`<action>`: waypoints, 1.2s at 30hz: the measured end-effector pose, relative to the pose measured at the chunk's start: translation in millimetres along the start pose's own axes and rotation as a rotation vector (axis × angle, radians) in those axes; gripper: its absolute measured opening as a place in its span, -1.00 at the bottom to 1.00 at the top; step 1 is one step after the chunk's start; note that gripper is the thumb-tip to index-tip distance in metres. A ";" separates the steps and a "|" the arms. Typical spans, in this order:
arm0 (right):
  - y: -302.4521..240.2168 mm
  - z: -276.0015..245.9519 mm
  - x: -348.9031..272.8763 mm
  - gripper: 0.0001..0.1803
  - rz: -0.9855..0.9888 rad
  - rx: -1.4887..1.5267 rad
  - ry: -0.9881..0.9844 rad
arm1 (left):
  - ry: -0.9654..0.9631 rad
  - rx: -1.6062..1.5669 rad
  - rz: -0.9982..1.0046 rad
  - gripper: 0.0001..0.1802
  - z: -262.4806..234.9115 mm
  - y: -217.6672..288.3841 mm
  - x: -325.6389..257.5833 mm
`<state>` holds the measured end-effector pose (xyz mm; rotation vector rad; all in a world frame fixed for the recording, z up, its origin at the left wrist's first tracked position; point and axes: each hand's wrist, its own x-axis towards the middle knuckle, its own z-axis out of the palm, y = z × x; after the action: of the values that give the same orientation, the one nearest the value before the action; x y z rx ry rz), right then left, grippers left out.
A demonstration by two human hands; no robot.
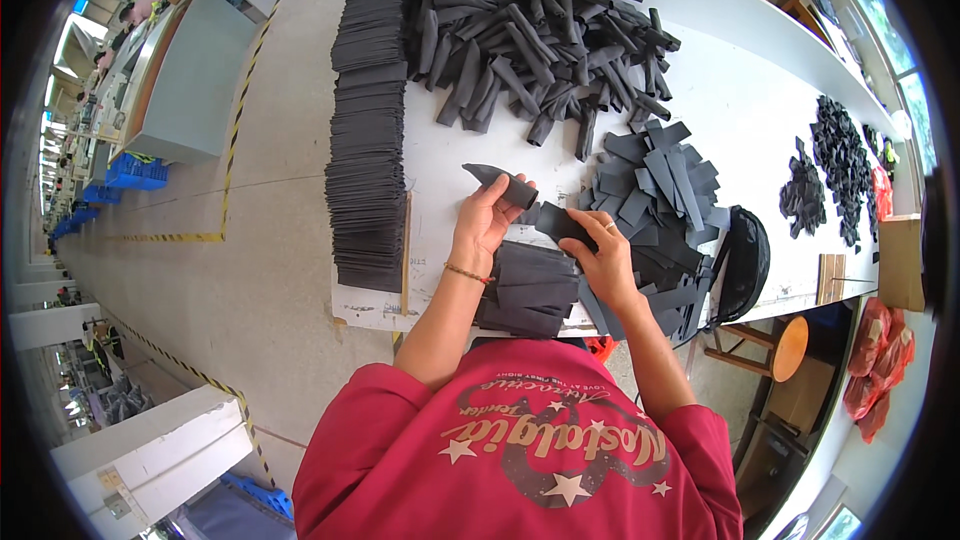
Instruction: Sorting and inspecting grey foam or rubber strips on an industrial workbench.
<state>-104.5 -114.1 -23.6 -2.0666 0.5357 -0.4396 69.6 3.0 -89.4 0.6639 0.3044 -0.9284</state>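
My left hand (482, 222) is closed around a curled dark grey fabric piece (515, 192), its pointed end sticking out to the left. Just to the right, a flat black strip (552, 222) is pinched between the thumb and fingers of my right hand (607, 258). The two pieces are close together; whether they touch I cannot tell. Below my hands, at the table's near edge, lies a stack of folded black pieces (535, 285). Beside my right hand spreads a loose heap of flat dark strips (660, 180).
A long, tightly packed row of dark pieces (368, 140) lines the table's left side. Rolled dark pieces (540, 40) are heaped at the back. A black mesh-like bag (742, 265) sits at the right, near a wooden stool (788, 348). Smaller dark piles (840, 160) lie farther right.
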 end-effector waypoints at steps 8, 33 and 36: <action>-2.7 -1.2 9.6 -0.78 -0.257 -0.317 0.182 | -0.055 0.072 -0.077 -0.69 10.8 -5.5 -11.4; -19.1 39.4 0.1 -0.57 -0.397 -0.215 0.053 | -0.231 0.031 0.159 -0.67 36.5 -41.4 -54.5; -22.0 24.6 -11.4 -0.60 -0.332 -0.296 0.048 | -0.138 0.084 0.239 -0.67 37.7 -20.4 -53.4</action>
<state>-97.3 -80.3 -18.4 -2.4486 0.2965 -0.6350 20.9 4.1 -41.4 0.6936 0.0613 -0.7562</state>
